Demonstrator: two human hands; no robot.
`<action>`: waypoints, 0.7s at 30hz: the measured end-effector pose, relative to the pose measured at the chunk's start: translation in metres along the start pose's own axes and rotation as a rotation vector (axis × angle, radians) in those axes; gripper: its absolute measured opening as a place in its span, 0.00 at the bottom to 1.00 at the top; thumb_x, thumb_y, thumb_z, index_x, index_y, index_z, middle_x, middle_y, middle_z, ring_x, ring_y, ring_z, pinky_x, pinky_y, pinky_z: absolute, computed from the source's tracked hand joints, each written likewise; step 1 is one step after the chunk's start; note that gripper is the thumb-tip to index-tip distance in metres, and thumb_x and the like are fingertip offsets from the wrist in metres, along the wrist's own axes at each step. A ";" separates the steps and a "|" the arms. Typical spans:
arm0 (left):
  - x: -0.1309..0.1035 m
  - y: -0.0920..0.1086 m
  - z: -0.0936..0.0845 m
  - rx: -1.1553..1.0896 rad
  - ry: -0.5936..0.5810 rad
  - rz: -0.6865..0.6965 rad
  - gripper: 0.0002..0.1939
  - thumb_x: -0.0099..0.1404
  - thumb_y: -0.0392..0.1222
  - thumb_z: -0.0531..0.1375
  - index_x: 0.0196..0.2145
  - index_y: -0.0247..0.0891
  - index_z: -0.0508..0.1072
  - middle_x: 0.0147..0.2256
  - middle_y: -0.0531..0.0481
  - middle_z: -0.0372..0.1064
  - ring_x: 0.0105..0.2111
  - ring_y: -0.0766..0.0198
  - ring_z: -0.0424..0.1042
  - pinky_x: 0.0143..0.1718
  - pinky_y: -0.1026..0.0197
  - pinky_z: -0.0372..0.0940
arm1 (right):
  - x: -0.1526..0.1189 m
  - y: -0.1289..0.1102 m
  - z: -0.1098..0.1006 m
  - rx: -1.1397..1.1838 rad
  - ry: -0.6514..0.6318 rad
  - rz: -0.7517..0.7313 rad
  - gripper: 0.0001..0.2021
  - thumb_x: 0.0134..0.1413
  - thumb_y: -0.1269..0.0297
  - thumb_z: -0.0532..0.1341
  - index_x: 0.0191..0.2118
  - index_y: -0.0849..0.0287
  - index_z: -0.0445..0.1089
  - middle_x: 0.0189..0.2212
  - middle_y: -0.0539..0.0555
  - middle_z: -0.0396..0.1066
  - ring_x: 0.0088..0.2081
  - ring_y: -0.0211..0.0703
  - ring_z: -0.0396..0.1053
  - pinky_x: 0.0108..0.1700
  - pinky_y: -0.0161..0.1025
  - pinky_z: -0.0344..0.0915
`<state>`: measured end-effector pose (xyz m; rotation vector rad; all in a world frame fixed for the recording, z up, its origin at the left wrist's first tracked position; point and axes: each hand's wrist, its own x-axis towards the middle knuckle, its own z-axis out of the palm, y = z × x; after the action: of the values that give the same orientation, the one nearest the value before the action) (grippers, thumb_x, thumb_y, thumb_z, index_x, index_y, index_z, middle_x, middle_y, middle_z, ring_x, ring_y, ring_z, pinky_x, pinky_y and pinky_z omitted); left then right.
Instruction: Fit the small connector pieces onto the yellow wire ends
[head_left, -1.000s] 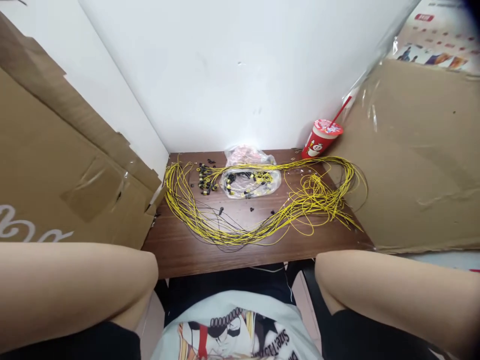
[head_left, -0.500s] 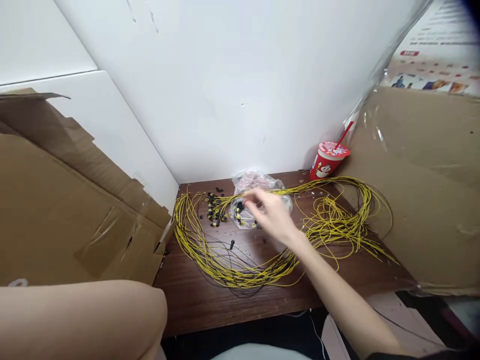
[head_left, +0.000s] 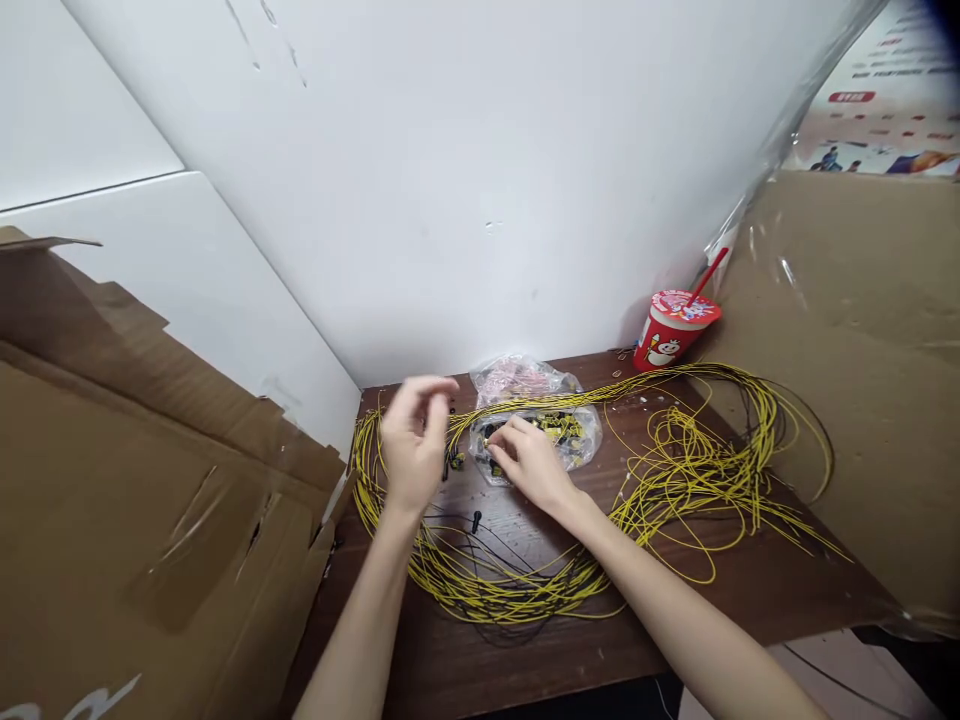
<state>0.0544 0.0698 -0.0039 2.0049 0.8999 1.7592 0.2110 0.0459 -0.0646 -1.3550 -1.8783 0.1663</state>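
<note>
My right hand is over the left part of a clear plastic bag of small black and yellow parts. Its fingertips are pinched together; whatever they hold is too small to make out. My left hand is raised above the left ends of the yellow wires, slightly blurred, thumb and fingers curved and apart, with nothing visible between them. It hides most of the loose black pieces there; a few black-and-yellow pieces show beside it. One black piece lies alone on the brown table.
A long bundle of yellow and black wires curves around the table, with a tangle at right. Behind lies a bag with pinkish contents. A red cup stands by the wall. Cardboard flanks the left, more cardboard the right.
My left hand has come up from the lower left, where only the arm showed, to the loose pieces. My right hand has dropped lower over the bag. The view has shifted slightly.
</note>
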 end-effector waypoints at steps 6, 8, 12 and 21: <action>-0.031 -0.041 0.016 0.165 -0.327 0.018 0.09 0.63 0.32 0.52 0.38 0.37 0.71 0.32 0.50 0.71 0.32 0.66 0.70 0.35 0.63 0.64 | 0.004 0.005 -0.009 0.153 0.039 -0.039 0.04 0.58 0.72 0.57 0.33 0.59 0.68 0.30 0.52 0.67 0.33 0.40 0.65 0.37 0.36 0.61; -0.036 -0.047 0.014 0.180 -0.352 0.021 0.09 0.62 0.32 0.53 0.38 0.37 0.71 0.31 0.50 0.71 0.29 0.67 0.68 0.32 0.64 0.63 | 0.003 0.005 -0.009 0.152 0.031 -0.058 0.05 0.58 0.72 0.56 0.33 0.59 0.68 0.30 0.52 0.67 0.33 0.40 0.65 0.37 0.36 0.61; -0.040 -0.050 0.011 0.223 -0.386 0.037 0.07 0.61 0.32 0.55 0.36 0.37 0.71 0.28 0.52 0.69 0.25 0.68 0.64 0.30 0.64 0.61 | 0.001 0.003 -0.008 0.145 0.035 -0.081 0.05 0.58 0.71 0.55 0.34 0.59 0.68 0.31 0.53 0.66 0.33 0.40 0.65 0.35 0.36 0.61; -0.041 -0.041 0.012 0.199 -0.437 0.050 0.06 0.59 0.30 0.54 0.26 0.37 0.63 0.27 0.53 0.60 0.26 0.68 0.59 0.29 0.65 0.56 | -0.002 0.001 -0.007 0.126 -0.008 -0.097 0.04 0.57 0.72 0.55 0.33 0.59 0.66 0.32 0.52 0.66 0.33 0.40 0.65 0.37 0.36 0.61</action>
<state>0.0547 0.0760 -0.0631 2.4237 0.9082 1.2109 0.2162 0.0424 -0.0613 -1.1772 -1.9023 0.2369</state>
